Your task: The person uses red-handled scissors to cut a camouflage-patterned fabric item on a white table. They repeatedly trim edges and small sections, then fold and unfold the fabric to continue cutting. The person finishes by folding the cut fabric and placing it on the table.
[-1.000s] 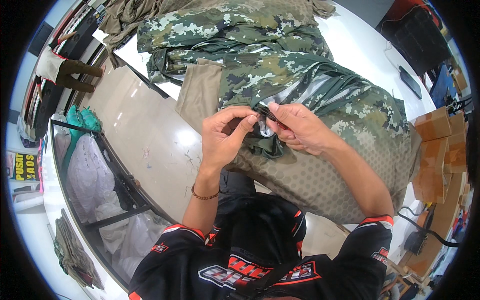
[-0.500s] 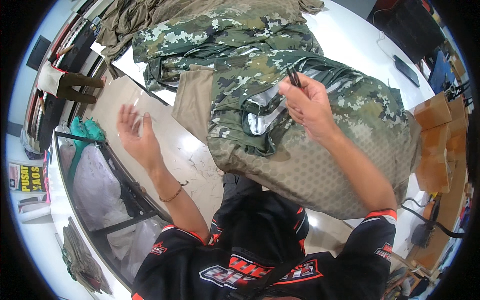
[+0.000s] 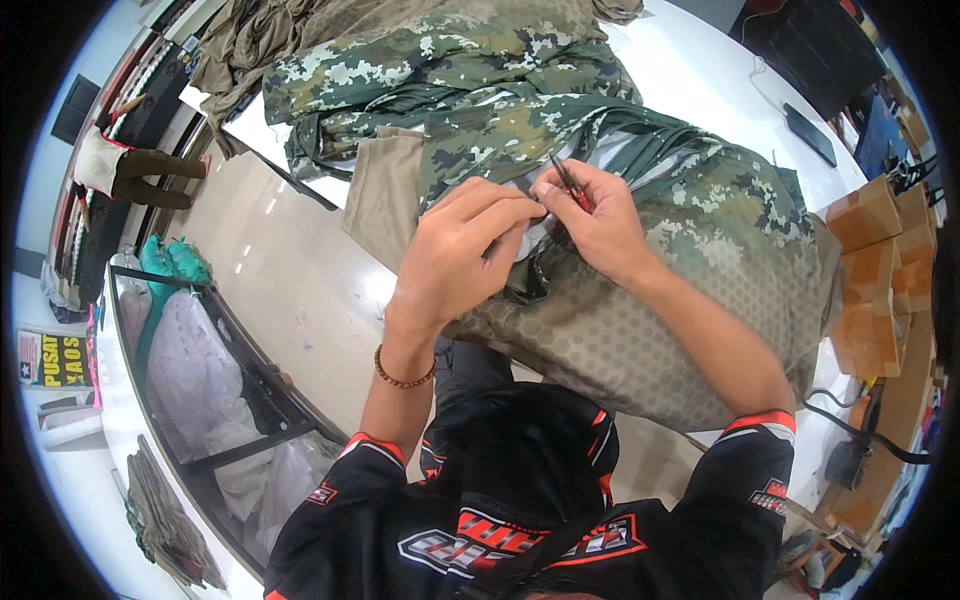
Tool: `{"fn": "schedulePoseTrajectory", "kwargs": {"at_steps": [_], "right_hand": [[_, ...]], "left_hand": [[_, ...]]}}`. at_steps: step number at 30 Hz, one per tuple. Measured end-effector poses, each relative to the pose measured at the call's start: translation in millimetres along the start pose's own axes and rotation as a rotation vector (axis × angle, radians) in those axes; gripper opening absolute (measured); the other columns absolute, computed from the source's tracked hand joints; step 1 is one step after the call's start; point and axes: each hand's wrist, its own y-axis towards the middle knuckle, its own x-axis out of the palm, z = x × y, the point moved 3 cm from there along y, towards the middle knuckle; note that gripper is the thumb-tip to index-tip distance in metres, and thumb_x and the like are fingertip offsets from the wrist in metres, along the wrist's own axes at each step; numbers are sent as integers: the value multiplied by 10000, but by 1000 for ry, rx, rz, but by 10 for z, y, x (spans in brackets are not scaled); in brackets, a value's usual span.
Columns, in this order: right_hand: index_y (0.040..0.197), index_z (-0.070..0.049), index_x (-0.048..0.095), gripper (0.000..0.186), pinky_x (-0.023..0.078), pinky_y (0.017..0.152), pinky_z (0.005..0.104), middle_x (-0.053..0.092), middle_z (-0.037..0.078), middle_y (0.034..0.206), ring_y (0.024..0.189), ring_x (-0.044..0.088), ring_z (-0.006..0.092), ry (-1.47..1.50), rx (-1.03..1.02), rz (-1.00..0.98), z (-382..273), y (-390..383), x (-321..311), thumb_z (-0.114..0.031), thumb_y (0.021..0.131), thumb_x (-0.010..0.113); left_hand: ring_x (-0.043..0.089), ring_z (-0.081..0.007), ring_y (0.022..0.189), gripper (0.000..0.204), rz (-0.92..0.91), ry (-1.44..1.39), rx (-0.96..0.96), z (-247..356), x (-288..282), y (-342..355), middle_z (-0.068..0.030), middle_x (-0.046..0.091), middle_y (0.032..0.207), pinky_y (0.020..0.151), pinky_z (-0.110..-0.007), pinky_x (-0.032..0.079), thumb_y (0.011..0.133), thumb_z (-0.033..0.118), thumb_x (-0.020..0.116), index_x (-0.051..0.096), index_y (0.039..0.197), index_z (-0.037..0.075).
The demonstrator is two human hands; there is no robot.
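Spread over the white table's near part is a garment with green camouflage above and brown hexagon print below. My right hand grips small thread snips, black with red, their tips pointing up and left. Close beside it, my left hand is closed, with thumb and fingertips pinching an edge of the garment near the snips. The exact bit between those fingertips is hidden by the hand. A white inner side of the cloth shows just below the fingers.
More camouflage cloth lies heaped farther back on the white table. A phone rests at the far right, with cardboard boxes beyond the table's edge. Left stands a dark-framed bin with white bags; another person is behind.
My left hand has come in from the left, where it was open, and now pinches the cloth. My right hand has lowered slightly with the snips, beside the left.
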Motion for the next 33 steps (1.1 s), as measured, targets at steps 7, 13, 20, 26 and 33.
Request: {"fn": "schedulePoseTrajectory", "kwargs": {"at_steps": [7, 13, 20, 26, 33], "right_hand": [[945, -26, 680, 148, 296, 514, 231, 471, -92, 622, 577, 356, 1, -39, 1, -12, 49, 27, 19, -166, 979, 647], [942, -24, 674, 151, 290, 512, 235, 455, -91, 620, 585, 355, -1, -17, 33, 7, 32, 9, 0, -169, 978, 650], [848, -33, 609, 330, 278, 488, 214, 381, -91, 597, 541, 334, 6, 225, 112, -136, -117, -12, -6, -302, 1035, 569], [795, -65, 564, 519, 193, 377, 227, 345, -81, 552, 415, 261, 27, 569, 552, -436, -156, -59, 29, -496, 1064, 457], [771, -78, 542, 544, 177, 366, 220, 336, -99, 539, 404, 243, 16, 317, 722, -606, -176, -83, 56, -533, 1058, 461]], "left_hand": [[693, -243, 821, 260, -103, -11, -216, -197, -10, -108, -98, 697, 1024, 715, -322, 556, 779, -62, 749, 748, 1026, 21], [691, -242, 835, 249, -170, 17, -166, -238, 30, -50, -74, 704, 995, 734, -335, 552, 751, -13, 792, 768, 993, 41], [709, -174, 845, 148, 55, -82, -308, -314, 48, -198, -95, 748, 934, 746, -288, 551, 811, -31, 779, 764, 954, 2], [704, -144, 788, 94, 314, -129, -333, -292, 32, -440, -101, 758, 897, 711, -258, 549, 825, -36, 799, 755, 907, -23], [716, -161, 778, 143, 386, -66, -240, -193, 12, -479, -107, 757, 853, 693, -257, 547, 778, -46, 835, 757, 893, -14]]}}
